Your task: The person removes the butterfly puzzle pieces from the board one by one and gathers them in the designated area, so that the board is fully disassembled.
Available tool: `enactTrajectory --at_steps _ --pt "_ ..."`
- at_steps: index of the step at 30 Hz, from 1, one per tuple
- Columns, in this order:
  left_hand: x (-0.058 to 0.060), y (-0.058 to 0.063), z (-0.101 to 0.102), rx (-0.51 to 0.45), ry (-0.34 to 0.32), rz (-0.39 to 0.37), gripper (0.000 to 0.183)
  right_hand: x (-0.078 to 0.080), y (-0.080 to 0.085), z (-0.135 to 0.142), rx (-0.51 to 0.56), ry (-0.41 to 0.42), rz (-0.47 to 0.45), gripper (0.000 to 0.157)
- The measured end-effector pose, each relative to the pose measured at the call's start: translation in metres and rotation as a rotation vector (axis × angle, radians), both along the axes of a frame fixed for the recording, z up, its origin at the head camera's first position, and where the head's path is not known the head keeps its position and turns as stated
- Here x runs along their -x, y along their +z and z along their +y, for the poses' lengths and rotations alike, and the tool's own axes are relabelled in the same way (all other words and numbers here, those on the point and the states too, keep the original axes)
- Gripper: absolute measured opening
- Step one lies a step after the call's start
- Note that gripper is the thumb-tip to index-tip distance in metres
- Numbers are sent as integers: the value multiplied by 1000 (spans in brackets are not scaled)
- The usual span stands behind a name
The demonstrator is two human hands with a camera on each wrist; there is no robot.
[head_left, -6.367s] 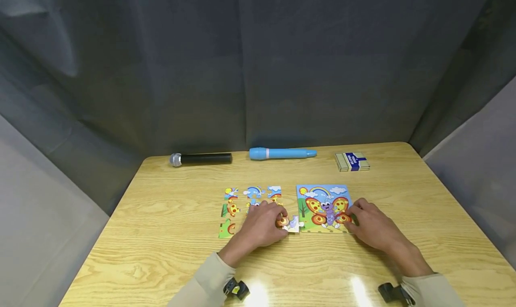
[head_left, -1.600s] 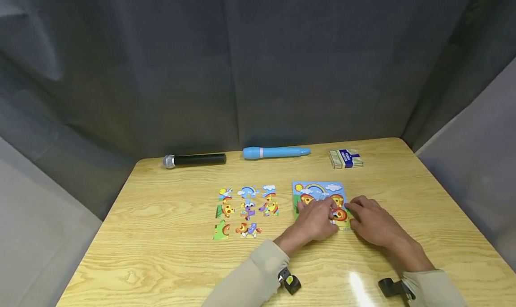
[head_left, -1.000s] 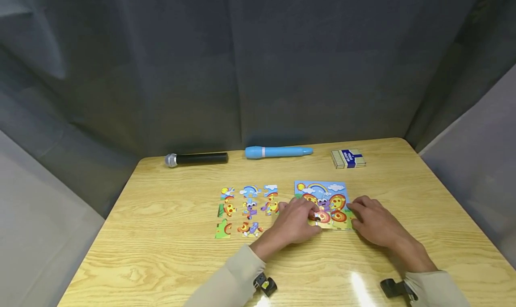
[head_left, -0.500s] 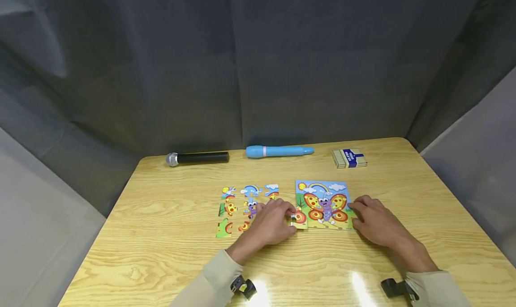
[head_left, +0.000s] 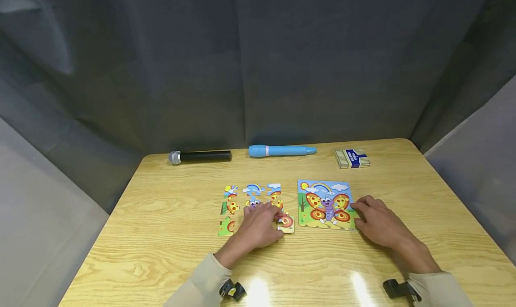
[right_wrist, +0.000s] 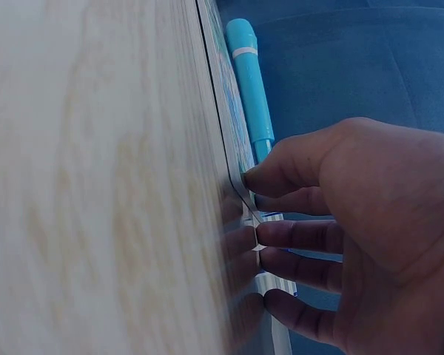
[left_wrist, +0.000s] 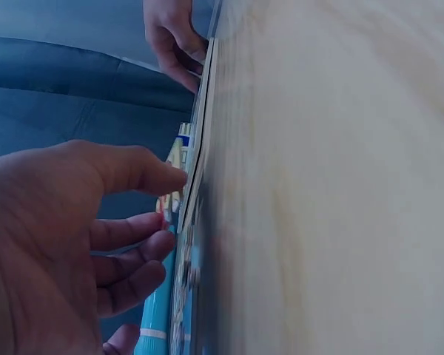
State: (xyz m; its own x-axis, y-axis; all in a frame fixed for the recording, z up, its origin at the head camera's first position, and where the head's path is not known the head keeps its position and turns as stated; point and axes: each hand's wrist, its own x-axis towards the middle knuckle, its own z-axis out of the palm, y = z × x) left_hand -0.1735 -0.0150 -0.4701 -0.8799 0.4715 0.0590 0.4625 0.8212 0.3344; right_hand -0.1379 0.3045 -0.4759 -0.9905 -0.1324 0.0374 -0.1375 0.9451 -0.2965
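My left hand (head_left: pixel 259 228) pinches a puzzle piece (head_left: pixel 287 224) with a red-orange swirl at the lower right of a spread of loose pieces. In the left wrist view its thumb and fingertips lie at the piece's thin edge. To the right lies a flat butterfly picture board (head_left: pixel 322 187), whole and bright. My right hand (head_left: pixel 376 222) holds this board by its near right corner, thumb and fingers at the edge. Several cut pieces, such as the green one (head_left: pixel 223 227) and the rainbow one (head_left: pixel 254 189), lie in spaced rows; the left hand covers some of them.
Along the back of the wooden table (head_left: pixel 161 262) lie a black microphone (head_left: pixel 205 156), a blue microphone-shaped tube (head_left: pixel 282 151) and a striped bundle with a blue band (head_left: pixel 352 158). A dark curtain (head_left: pixel 242 74) hangs behind.
My left hand has carried the swirl piece leftward from over the board to the lower right of the spread. The right hand has stayed at the board's corner.
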Motion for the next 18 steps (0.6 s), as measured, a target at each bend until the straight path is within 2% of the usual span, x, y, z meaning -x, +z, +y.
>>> enactTrajectory --at_steps 6,18 --pt "0 -1 -9 47 15 9 33 0 -1 2 2 3 3 44" --pt "0 -1 -16 92 28 -27 36 2 -1 3 2 7 9 44"
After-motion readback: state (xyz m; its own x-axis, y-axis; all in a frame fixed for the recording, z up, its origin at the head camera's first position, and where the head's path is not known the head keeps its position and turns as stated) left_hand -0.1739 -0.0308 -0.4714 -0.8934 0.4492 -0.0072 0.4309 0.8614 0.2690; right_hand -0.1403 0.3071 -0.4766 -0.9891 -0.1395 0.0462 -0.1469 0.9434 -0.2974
